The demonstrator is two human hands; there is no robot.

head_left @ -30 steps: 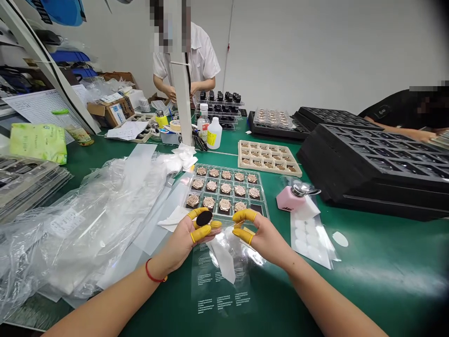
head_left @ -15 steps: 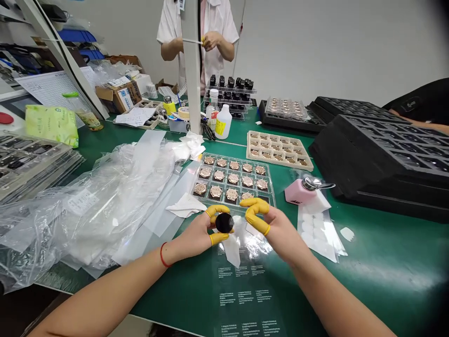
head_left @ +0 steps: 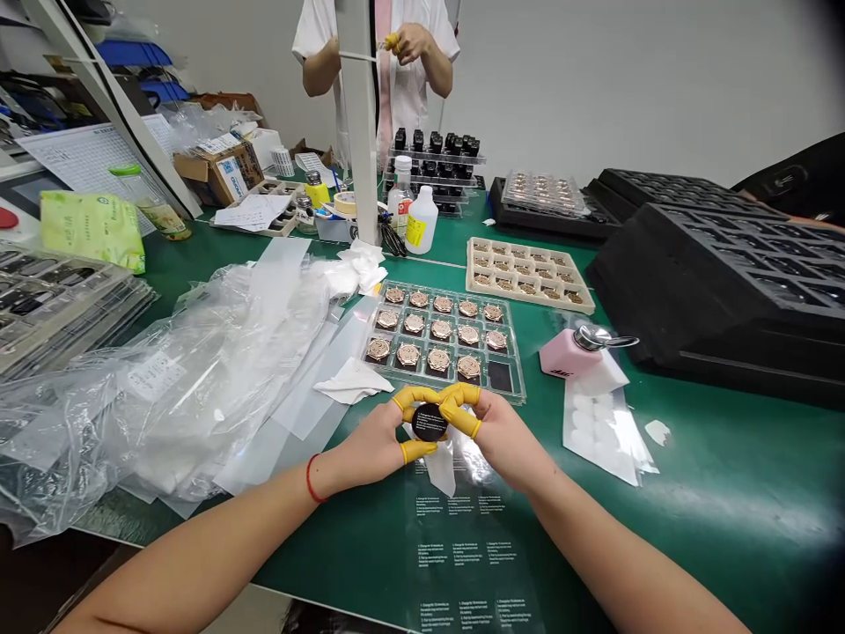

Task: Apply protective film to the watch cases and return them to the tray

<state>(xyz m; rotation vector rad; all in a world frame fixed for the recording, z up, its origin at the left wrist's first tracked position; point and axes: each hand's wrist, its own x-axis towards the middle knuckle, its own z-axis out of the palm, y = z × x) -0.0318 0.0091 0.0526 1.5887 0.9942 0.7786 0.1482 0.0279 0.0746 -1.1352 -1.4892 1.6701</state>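
A round black disc [head_left: 429, 423] with small white print on its face is held between the yellow-covered fingertips of my left hand [head_left: 386, 438]. My right hand [head_left: 496, 427], also in yellow finger covers, has its thumb and forefinger pinched at the disc's upper right edge. Just beyond, a clear tray [head_left: 518, 370] carries rows of rose-gold watch cases, and its near right compartment shows only a dark square. Under my hands lie a white wipe [head_left: 441, 471] and a transparent sheet [head_left: 462, 528] with blocks of white text.
Crumpled plastic bags [head_left: 198, 379] cover the left. A pink pump bottle [head_left: 569, 354] and white round stickers [head_left: 598, 423] lie to the right, near black foam trays [head_left: 719, 326]. A beige tray [head_left: 528, 304] sits farther back. Across the table stands a person [head_left: 422, 79].
My right hand has moved left and its fingertips now meet the disc. White print now shows on the disc's face, which looked plain black before.
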